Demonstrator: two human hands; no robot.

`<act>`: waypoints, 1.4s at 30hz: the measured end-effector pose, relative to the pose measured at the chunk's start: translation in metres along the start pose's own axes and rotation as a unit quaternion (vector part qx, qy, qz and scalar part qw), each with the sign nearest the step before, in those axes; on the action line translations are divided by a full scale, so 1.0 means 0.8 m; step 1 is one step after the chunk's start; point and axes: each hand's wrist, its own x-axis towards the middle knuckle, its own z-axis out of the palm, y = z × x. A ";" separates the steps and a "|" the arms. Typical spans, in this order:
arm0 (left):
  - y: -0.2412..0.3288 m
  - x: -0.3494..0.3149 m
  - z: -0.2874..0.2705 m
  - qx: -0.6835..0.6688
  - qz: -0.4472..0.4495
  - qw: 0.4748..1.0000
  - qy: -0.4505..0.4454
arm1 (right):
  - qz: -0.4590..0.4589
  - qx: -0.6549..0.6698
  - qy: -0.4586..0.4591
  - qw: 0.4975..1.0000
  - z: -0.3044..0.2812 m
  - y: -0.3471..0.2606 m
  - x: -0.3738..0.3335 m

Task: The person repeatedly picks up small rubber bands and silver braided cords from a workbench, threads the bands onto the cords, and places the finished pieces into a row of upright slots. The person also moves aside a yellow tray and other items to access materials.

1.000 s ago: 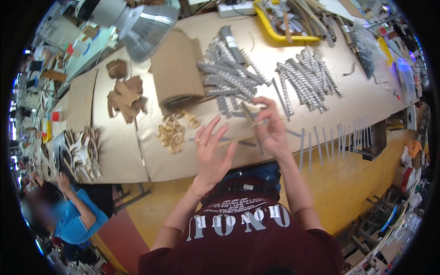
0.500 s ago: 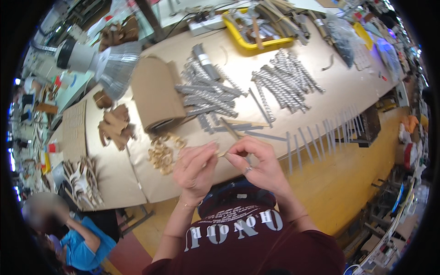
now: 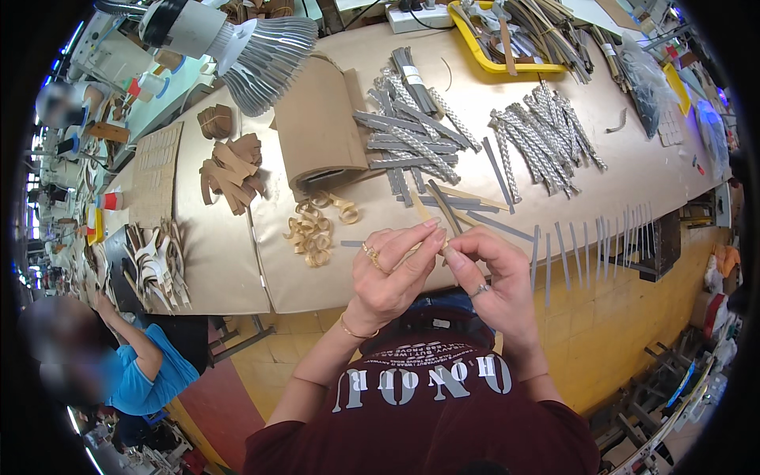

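Note:
My hands meet over the near edge of the table. My left hand (image 3: 396,273) is closed in a pinch on a narrow cream strip (image 3: 419,207). Close beside it, my right hand (image 3: 495,273) pinches a dark grey-brown strip (image 3: 445,207). Both strips stick up past the fingertips toward the table; where they meet between my fingers is partly hidden. Just left of my hands lies a pile of curled cream strips (image 3: 310,233). Beyond them are flat grey strips (image 3: 408,146) mixed with silvery braided strips, and a second pile of silvery braided strips (image 3: 546,142) lies farther right.
A rolled brown sheet (image 3: 321,127) and tan strips (image 3: 233,170) lie to the left, below a lamp (image 3: 265,59). A yellow tray (image 3: 507,65) stands at the back. Several grey strips (image 3: 562,245) hang along the right front edge. A person in blue (image 3: 150,372) is at the lower left.
The view has shifted, so the table's things appear farther right and higher. My hands have come closer together, still gripping the strips, and the cream strip now shows apart from the darker one.

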 end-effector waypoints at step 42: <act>0.001 -0.003 -0.009 -0.057 -0.010 0.997 -0.052 | -0.094 -0.077 0.037 0.992 0.004 0.007 0.010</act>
